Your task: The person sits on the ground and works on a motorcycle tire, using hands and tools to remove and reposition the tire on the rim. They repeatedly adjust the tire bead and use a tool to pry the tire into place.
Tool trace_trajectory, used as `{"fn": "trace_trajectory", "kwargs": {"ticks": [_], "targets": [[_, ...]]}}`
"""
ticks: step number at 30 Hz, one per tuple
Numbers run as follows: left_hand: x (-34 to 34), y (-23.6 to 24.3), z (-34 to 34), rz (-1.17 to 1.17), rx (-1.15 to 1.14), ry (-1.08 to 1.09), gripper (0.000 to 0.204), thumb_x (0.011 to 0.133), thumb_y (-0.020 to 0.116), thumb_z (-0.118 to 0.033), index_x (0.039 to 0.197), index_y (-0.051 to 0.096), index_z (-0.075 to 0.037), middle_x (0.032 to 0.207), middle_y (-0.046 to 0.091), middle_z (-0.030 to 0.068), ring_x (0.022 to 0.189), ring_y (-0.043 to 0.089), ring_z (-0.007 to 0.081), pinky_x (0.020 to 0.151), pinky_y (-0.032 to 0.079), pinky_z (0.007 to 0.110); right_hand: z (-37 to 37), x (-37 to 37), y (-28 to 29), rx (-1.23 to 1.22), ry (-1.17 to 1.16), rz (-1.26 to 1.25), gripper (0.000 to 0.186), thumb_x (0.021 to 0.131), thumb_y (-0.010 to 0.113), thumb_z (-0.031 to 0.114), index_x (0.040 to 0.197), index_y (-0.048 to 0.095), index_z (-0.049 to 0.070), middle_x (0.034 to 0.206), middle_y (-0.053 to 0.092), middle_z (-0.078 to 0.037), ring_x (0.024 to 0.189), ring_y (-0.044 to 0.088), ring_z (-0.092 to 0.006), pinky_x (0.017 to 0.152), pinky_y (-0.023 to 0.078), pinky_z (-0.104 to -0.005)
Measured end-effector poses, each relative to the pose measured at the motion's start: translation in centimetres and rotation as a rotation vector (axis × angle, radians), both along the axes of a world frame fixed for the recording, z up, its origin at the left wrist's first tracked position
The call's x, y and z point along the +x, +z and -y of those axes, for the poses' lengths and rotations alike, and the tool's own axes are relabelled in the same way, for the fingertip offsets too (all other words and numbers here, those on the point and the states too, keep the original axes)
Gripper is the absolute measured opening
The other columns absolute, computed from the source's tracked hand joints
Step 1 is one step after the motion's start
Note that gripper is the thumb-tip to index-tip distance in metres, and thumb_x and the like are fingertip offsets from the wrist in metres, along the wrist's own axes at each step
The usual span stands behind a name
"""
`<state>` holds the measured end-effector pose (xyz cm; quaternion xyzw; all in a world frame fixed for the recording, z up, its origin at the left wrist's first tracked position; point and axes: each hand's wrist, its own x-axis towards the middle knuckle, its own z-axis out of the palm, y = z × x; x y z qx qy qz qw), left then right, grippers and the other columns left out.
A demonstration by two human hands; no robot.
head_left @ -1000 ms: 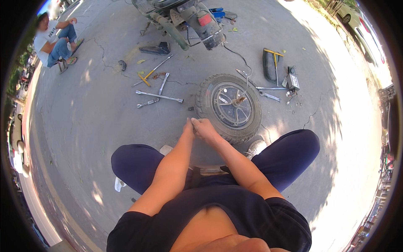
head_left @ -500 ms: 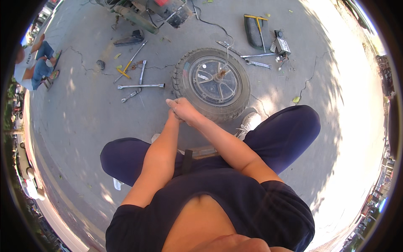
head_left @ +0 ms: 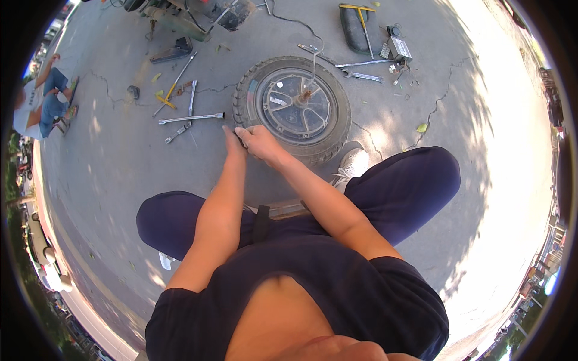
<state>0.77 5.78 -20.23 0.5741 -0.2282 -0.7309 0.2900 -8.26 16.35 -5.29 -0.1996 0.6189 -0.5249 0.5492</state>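
My two hands meet beside the near left edge of a wheel lying flat on the ground. The wheel [head_left: 337, 114] has a black knobby tyre, a dark hub cover with spokes and a rusty axle stub, with a grey cable rising from its middle. My left hand [head_left: 235, 144] is seen edge-on, its visible fingers stretched out and partly hidden by the other hand. Curled fingers close my right hand [head_left: 259, 144] against the left one. A dark sliver shows between the hands; what it is, I cannot make out.
Left of the wheel lie a cross-shaped lug wrench [head_left: 191, 118], a yellow-handled tool [head_left: 166, 101] and a black plastic part [head_left: 171, 52]. Beyond it are a spanner [head_left: 363, 77], a metal box [head_left: 399, 48] and a yellow T-handle [head_left: 363, 25]. A person [head_left: 45, 105] sits far left.
My hands have shifted slightly apart, and the left fingers now show stretched out beside the right hand. The whole view has moved a little, so the wheel and tools appear further left and higher.
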Motion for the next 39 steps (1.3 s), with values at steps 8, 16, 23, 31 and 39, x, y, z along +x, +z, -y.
{"fn": "trace_trajectory", "kwargs": {"ticks": [8, 16, 23, 31, 39], "targets": [[-1.0, 1.9, 3.1, 0.395, -0.62, -0.166, 0.086, 0.091, 0.059, -0.06, 0.143, 0.039, 0.006, 0.138, 0.051, 0.0244, 0.131, 0.047, 0.04, 0.109, 0.037, 0.046, -1.2, -5.5, -4.4, -0.134, -0.587, -0.002, 0.043, 0.103, 0.05, 0.037, 0.072, 0.051, 0.008, 0.055, 0.039, 0.004, 0.042, 0.033, -0.0065, 0.039, 0.024, -0.0268], [-3.1, 3.1, 0.2, 0.535, -0.676, -0.326, 0.103, 0.073, 0.081, -0.05, 0.148, 0.032, 0.001, 0.144, 0.041, 0.0304, 0.133, 0.042, 0.0431, 0.11, 0.036, 0.045, -2.9, -12.4, -12.4, 0.102, -0.668, -0.541, 0.042, 0.083, 0.072, 0.026, 0.108, 0.065, -0.007, 0.091, 0.071, -0.018, 0.085, 0.068, -0.0304, 0.08, 0.051, -0.0408], [-3.6, 2.8, -0.4, 0.559, -0.717, -0.282, 0.1, 0.073, 0.081, -0.049, 0.146, 0.036, 0.002, 0.142, 0.043, 0.0299, 0.132, 0.044, 0.043, 0.109, 0.037, 0.046, -1.2, -12.5, -9.6, 0.163, -0.528, -0.88, 0.04, 0.073, 0.08, 0.025, 0.099, 0.069, -0.004, 0.088, 0.071, -0.021, 0.084, 0.07, -0.0302, 0.078, 0.052, -0.0375], [-3.4, 4.3, -1.4, 0.695, -0.663, -0.307, 0.1, 0.073, 0.078, -0.055, 0.147, 0.037, -0.003, 0.142, 0.045, 0.0265, 0.13, 0.047, 0.0422, 0.106, 0.04, 0.048, -1.6, -14.1, -7.6, 0.116, -0.509, -0.832, 0.036, 0.072, 0.081, 0.023, 0.092, 0.071, -0.005, 0.082, 0.072, -0.018, 0.074, 0.069, -0.0266, 0.072, 0.052, -0.0368], [-3.9, 5.6, -1.6, 0.715, -0.584, -0.326, 0.1, 0.072, 0.077, -0.057, 0.148, 0.036, -0.007, 0.143, 0.045, 0.0245, 0.13, 0.048, 0.0409, 0.105, 0.042, 0.048, -2.4, -15.2, -6.5, 0.064, -0.458, -0.428, 0.026, 0.076, 0.079, 0.01, 0.096, 0.071, -0.006, 0.077, 0.07, -0.006, 0.065, 0.062, -0.0118, 0.061, 0.048, -0.0261]]}}
